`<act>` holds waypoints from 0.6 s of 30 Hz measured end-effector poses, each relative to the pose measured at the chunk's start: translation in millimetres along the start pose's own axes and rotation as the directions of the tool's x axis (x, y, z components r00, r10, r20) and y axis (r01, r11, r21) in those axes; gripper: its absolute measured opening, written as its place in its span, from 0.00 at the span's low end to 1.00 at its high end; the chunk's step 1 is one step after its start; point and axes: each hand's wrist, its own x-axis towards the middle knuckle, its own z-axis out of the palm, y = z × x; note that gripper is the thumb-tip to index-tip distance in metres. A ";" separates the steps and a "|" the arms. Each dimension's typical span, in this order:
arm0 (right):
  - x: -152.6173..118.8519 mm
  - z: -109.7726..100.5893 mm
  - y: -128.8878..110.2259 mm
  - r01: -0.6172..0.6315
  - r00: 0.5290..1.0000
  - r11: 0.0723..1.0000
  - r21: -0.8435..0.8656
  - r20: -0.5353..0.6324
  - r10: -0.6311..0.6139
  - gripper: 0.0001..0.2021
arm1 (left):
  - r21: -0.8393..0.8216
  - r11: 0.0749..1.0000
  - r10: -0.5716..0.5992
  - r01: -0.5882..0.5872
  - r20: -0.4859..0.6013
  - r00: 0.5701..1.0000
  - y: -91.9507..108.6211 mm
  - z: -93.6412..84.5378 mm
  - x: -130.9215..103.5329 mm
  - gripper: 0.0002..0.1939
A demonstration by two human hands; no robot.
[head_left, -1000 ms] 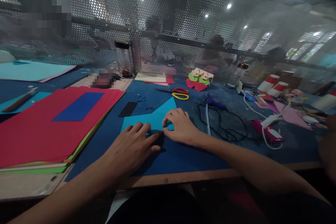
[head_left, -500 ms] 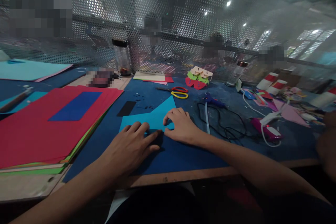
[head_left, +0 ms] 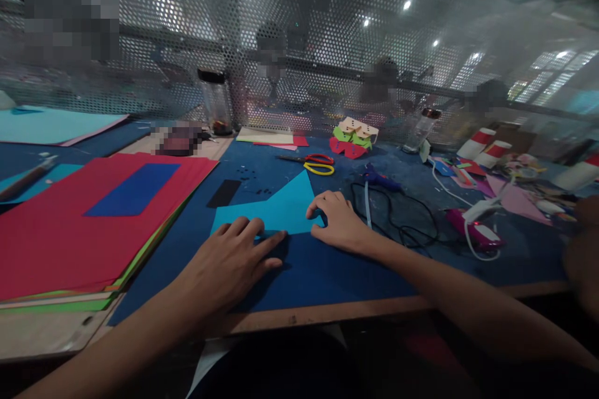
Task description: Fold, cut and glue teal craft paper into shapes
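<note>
Through the head camera I am viewing a blue tabletop [head_left: 327, 287] and, behind it, a perforated metal screen [head_left: 187, 3]. The turquoise paper [head_left: 276, 211] is lying before me; scissors [head_left: 319, 164], a black strip [head_left: 224, 194] and a blue glue gun [head_left: 382, 179] are resting beyond it. My left hand [head_left: 234, 259] is touching its near edge, fingers loosely spread. My right hand [head_left: 340, 223] is curving at its right end, thumb and forefinger apart, sitting farther right than half a second ago.
</note>
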 end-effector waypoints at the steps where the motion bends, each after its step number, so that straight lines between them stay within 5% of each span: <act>1: -1.1 -1.5 2.4 -0.003 1.000 1.000 -0.002 0.000 0.003 0.09 | -0.005 1.000 0.001 -0.001 0.000 1.000 -0.3 0.1 -0.1 0.22; 12: -9.0 -13.5 17.3 -0.011 1.000 0.998 0.056 0.016 0.010 0.11 | -0.058 0.998 -0.017 0.014 -0.049 0.999 -2.5 5.8 -3.2 0.21; 18: -4.6 -17.8 7.1 0.166 0.982 0.952 0.257 -0.126 -0.137 0.10 | -0.191 0.980 -0.064 0.050 -0.069 0.996 -5.4 5.9 1.1 0.18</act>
